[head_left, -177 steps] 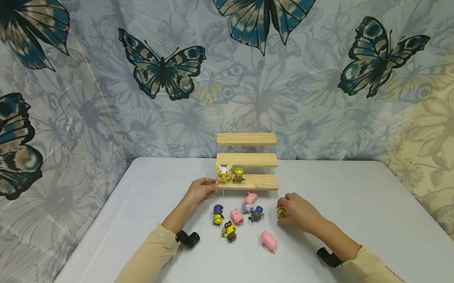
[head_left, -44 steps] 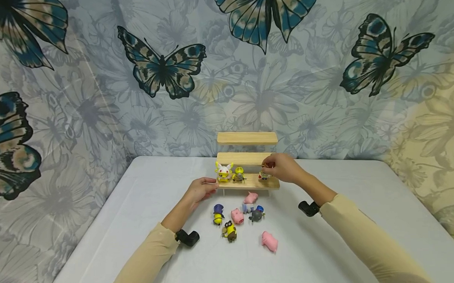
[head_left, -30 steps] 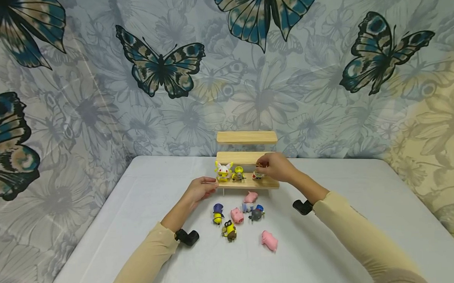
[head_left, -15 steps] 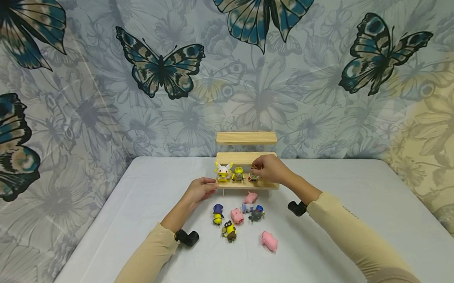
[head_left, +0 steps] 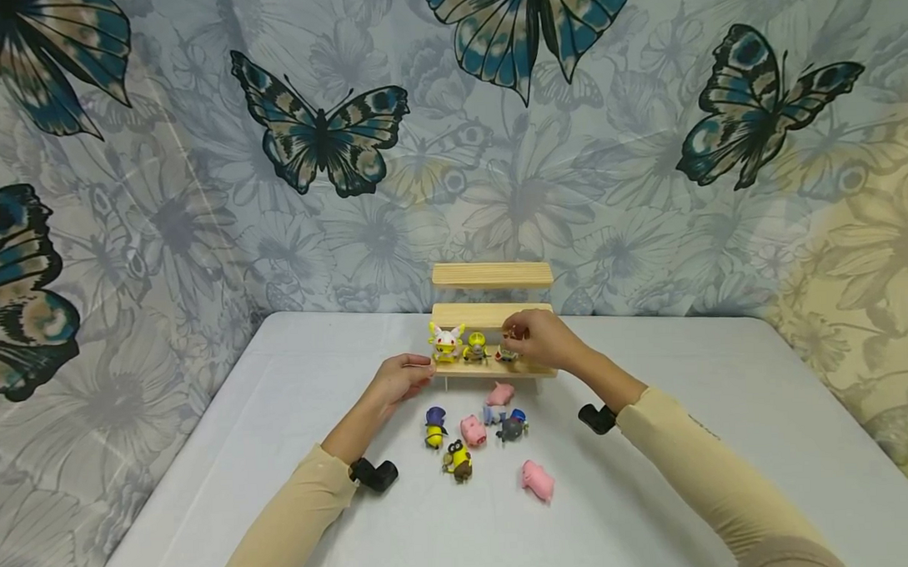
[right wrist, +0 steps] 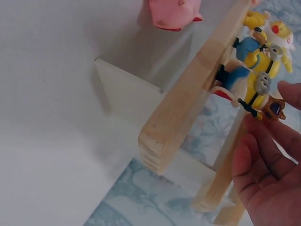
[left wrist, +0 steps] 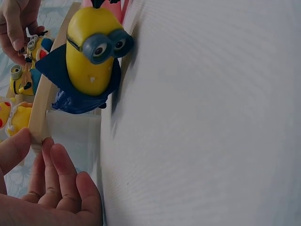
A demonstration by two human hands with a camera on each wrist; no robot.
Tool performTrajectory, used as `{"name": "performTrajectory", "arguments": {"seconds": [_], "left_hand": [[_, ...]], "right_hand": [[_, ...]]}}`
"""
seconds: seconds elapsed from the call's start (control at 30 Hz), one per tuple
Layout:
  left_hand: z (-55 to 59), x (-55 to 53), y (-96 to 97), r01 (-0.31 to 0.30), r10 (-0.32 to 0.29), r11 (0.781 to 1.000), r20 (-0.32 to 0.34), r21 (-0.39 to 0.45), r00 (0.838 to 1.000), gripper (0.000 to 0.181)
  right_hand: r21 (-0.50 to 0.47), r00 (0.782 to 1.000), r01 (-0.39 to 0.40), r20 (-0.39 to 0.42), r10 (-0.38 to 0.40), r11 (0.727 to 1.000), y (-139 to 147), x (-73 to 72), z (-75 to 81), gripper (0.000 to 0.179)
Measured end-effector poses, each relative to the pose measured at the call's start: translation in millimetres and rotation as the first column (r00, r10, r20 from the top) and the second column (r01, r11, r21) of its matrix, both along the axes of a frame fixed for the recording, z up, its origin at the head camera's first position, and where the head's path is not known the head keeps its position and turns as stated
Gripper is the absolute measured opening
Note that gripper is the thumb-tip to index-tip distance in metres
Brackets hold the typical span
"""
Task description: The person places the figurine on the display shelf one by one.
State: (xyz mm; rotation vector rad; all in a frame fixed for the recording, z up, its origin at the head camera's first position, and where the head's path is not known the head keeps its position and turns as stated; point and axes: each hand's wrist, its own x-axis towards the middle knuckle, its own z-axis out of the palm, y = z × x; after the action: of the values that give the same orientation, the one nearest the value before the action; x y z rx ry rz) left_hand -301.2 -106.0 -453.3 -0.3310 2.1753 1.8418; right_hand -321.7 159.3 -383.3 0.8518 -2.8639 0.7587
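My left hand pinches the left end of the lowest board of a three-tier wooden display shelf, thumb above and fingers beneath. My right hand has its thumb and fingertips around the crown-like top of a minion figure, which stands on that board. Left of it on the same board are a second minion figure and a yellow figure with a white eared hood. Both upper boards of the shelf show no figures.
Before the shelf on the white table lie three pink pig figures, the nearest pig apart. Among them are a caped minion, a brown-clad minion and a grey figure with blue. A patterned curtain hangs behind.
My right hand has carried the crowned minion from the table's right side onto the lowest board, then slid it left towards the second minion. My left hand has stayed on the shelf.
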Motion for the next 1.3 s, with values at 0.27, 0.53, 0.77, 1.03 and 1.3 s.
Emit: {"name": "performTrajectory", "arguments": {"seconds": [0.27, 0.53, 0.77, 1.03, 1.3], "left_hand": [[-0.2, 0.3, -0.3, 0.006, -0.006, 1.000, -0.002, 0.003, 1.000, 0.033], [0.1, 1.1, -1.4, 0.002, -0.002, 1.000, -0.009, 0.001, 1.000, 0.032], [0.6, 1.5, -1.7, 0.006, -0.006, 1.000, -0.001, 0.014, 1.000, 0.033], [0.7, 1.3, -1.4, -0.001, 0.001, 1.000, 0.005, 0.011, 1.000, 0.032], [-1.3, 1.0, -1.5, 0.007, -0.007, 1.000, -0.006, 0.026, 1.000, 0.032]], "right_hand": [[-0.027, 0.995, 0.054, -0.088, -0.056, 0.998, 6, 12.2, 3.8, 0.033], [-0.086, 0.973, 0.158, -0.156, -0.170, 0.984, 18, 30.9, 14.4, 0.031], [-0.110, 0.980, 0.142, -0.124, -0.156, 0.984, 23, 47.3, 22.4, 0.025], [-0.088, 0.987, 0.036, -0.150, -0.049, 0.996, 20, 70.8, 28.5, 0.011], [-0.070, 0.995, 0.019, -0.094, -0.025, 0.997, 23, 95.4, 21.2, 0.010]]}}
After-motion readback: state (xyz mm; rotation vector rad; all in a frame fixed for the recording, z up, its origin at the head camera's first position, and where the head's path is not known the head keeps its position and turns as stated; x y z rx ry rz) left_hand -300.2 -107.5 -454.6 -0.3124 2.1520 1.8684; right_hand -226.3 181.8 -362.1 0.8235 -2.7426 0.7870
